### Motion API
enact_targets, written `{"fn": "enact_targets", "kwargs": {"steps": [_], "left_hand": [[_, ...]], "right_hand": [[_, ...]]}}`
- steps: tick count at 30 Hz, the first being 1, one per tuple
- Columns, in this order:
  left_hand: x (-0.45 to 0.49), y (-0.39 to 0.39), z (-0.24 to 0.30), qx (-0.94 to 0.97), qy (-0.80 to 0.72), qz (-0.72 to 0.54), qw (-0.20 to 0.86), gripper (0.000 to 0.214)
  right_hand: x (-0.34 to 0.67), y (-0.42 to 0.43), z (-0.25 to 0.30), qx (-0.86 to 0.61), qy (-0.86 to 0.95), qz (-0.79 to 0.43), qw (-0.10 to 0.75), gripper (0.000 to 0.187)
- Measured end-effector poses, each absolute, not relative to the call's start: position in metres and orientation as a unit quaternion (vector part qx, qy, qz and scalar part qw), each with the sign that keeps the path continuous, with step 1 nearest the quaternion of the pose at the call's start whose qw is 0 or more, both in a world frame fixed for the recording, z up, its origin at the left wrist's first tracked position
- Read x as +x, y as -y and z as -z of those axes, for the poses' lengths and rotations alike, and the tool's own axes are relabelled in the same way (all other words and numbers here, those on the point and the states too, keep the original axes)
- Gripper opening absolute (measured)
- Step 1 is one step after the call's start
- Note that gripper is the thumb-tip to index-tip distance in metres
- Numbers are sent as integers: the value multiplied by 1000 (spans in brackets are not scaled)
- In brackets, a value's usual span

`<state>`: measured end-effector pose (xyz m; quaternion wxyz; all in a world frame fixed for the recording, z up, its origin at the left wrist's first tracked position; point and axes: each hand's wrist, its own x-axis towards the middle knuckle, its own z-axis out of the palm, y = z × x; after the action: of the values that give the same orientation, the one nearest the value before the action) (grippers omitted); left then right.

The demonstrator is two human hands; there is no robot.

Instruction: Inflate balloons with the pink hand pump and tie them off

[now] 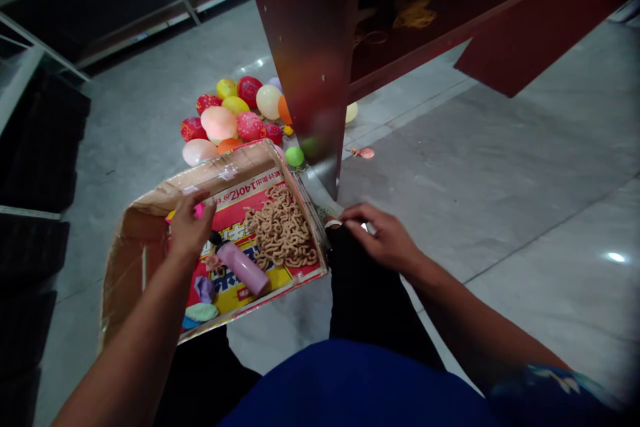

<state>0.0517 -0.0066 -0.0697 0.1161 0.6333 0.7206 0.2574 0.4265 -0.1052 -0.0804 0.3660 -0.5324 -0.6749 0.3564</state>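
My left hand [190, 225] is closed inside an open cardboard box [131, 232] on the floor, pinching a small pink balloon [199, 211]. The box holds a heap of tan rubber bands [281, 229], a pink hand pump [244, 268] and a few limp balloons [203, 300]. My right hand [383, 235] rests over my dark-trousered knee just right of the box. Its fingers are curled round something small and pale that I cannot make out.
A pile of several inflated balloons [235, 117] lies on the grey tiled floor behind the box. A dark red wooden desk leg [310, 67] stands right beside them. Metal shelving [30, 60] runs along the left. A burst balloon scrap [365, 153] lies on the floor.
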Motion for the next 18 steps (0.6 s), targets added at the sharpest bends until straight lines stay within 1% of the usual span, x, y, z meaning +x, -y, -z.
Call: {"fn": "enact_targets", "kwargs": {"steps": [2, 3, 4, 5, 6, 7, 8, 11, 13, 15, 16, 18], "left_hand": [[62, 47, 62, 646, -709, -232, 163, 39], [68, 67, 58, 662, -693, -211, 192, 37], [74, 87, 55, 682, -673, -184, 217, 35], [80, 105, 54, 702, -653, -162, 233, 34], [84, 121, 54, 721, -633, -149, 240, 32], [88, 135, 54, 733, -619, -137, 246, 31], [90, 146, 56, 740, -613, -133, 243, 30], [90, 165, 62, 760, -603, -124, 209, 34], [88, 166, 63, 765, -599, -121, 202, 36], [88, 163, 62, 761, -601, -118, 216, 34], [89, 161, 61, 755, -604, -116, 228, 32], [92, 157, 60, 741, -614, -112, 250, 28]], "right_hand": [[448, 88, 116, -599, 587, -352, 416, 16], [457, 79, 140, -621, 552, -365, 420, 17], [466, 71, 167, -646, 528, -378, 401, 19], [472, 65, 195, -679, 510, -382, 364, 22], [477, 59, 223, -717, 502, -376, 304, 25], [481, 56, 249, -749, 503, -368, 226, 29], [483, 54, 273, -759, 501, -368, 194, 31], [484, 54, 327, -767, 506, -372, 132, 42], [482, 55, 351, -771, 509, -369, 100, 54], [480, 54, 369, -775, 514, -361, 74, 64], [479, 53, 376, -775, 519, -355, 65, 65], [478, 51, 388, -764, 543, -343, 57, 63]]}}
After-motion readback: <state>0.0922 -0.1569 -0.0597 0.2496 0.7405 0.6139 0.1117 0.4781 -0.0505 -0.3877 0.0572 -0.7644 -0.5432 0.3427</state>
